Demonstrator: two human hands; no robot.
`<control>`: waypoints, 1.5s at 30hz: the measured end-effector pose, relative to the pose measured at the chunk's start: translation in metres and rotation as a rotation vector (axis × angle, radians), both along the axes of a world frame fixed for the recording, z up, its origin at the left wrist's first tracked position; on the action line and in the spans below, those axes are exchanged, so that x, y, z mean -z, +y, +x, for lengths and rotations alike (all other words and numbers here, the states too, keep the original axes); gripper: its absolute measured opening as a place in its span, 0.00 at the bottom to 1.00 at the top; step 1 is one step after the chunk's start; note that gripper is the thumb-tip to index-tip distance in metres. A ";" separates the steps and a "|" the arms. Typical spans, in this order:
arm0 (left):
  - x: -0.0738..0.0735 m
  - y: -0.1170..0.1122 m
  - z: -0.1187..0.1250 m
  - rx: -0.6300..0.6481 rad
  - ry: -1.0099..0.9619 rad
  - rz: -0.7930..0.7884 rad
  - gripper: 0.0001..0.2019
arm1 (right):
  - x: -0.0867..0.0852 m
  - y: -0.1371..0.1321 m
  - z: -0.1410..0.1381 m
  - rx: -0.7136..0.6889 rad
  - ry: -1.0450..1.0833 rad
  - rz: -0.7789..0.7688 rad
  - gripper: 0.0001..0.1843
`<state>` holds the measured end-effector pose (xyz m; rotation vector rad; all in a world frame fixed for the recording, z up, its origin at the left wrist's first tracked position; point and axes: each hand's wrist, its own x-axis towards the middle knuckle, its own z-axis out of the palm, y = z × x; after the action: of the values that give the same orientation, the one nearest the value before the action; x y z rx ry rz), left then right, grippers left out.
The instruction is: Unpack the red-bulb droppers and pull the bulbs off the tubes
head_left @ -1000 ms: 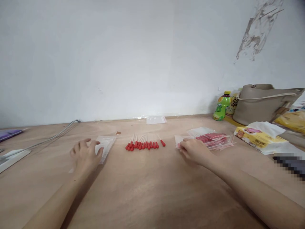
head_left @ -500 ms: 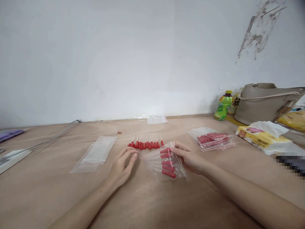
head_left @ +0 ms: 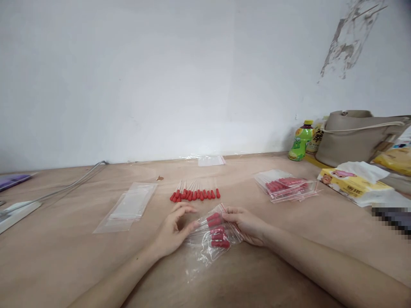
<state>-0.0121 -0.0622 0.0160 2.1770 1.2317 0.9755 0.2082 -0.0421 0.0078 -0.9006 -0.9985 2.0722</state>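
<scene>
Holds a clear bag (head_left: 203,248) of red-ended sticks (head_left: 220,244) in front of the loose row (head_left: 194,195) on the surface (head_left: 70,265), pinched near one edge in the right-hand grip (head_left: 249,225), likely for steadiness, with the left-hand grip (head_left: 169,231) curved opposite, too hidden to tell whether clasping plastic.
</scene>
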 end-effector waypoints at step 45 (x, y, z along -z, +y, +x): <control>-0.002 0.024 0.031 0.269 0.222 0.200 0.08 | 0.021 0.009 0.005 0.047 -0.520 1.079 0.03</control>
<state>0.0191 -0.0384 0.0175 2.5843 0.9296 0.7903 0.2127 -0.0329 -0.0127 -0.8191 -2.0266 0.9458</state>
